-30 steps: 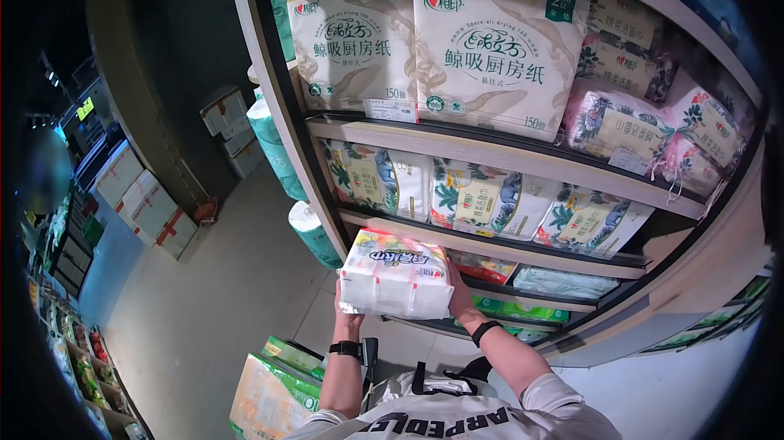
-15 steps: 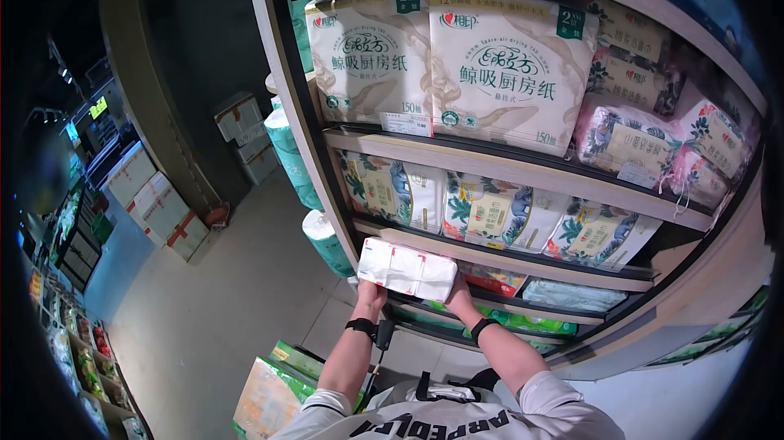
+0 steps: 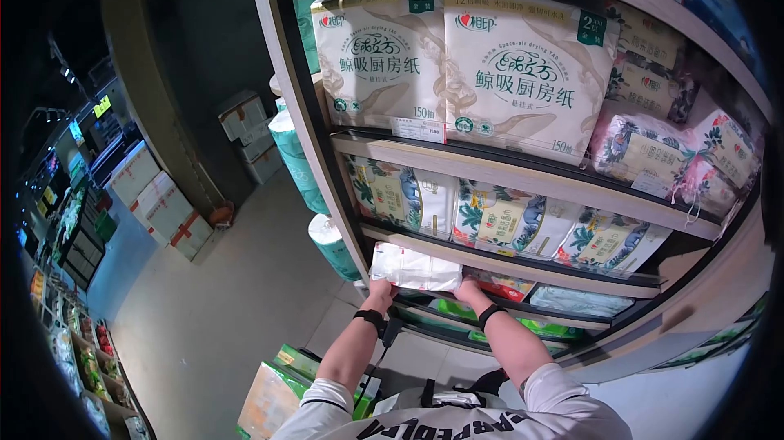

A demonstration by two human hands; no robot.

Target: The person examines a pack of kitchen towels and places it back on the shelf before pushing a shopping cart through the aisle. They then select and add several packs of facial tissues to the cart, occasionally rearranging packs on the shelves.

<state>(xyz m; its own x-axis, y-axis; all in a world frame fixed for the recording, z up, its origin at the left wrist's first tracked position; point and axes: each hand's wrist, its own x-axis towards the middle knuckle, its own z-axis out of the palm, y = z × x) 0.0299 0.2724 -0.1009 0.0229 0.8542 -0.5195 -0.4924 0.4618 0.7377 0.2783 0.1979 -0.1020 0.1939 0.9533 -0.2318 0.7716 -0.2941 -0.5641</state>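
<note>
A white plastic-wrapped tissue pack [image 3: 416, 267] with small red marks is held level between my two hands. My left hand [image 3: 381, 289] grips its near left corner, and my right hand [image 3: 468, 287] grips the near right corner. Fingers on both sides are partly hidden by the pack. It sits at the left end of a low shelf, its far side close to the shelf edge above. Right of it on that low level lie a red-and-floral pack [image 3: 504, 285] and a pale teal pack [image 3: 581, 300].
Floral tissue packs [image 3: 510, 220] fill the shelf above, and large kitchen paper packs [image 3: 523, 77] stand higher. Teal-wrapped rolls [image 3: 331, 246] stack along the left side post [image 3: 304, 113]. A green-and-orange carton [image 3: 273, 391] stands by my left side; taped boxes [image 3: 171, 211] stand farther off.
My hands have pushed the tissue pack a little farther in toward the low shelf, and less of its front face shows. The whole view has shifted slightly.
</note>
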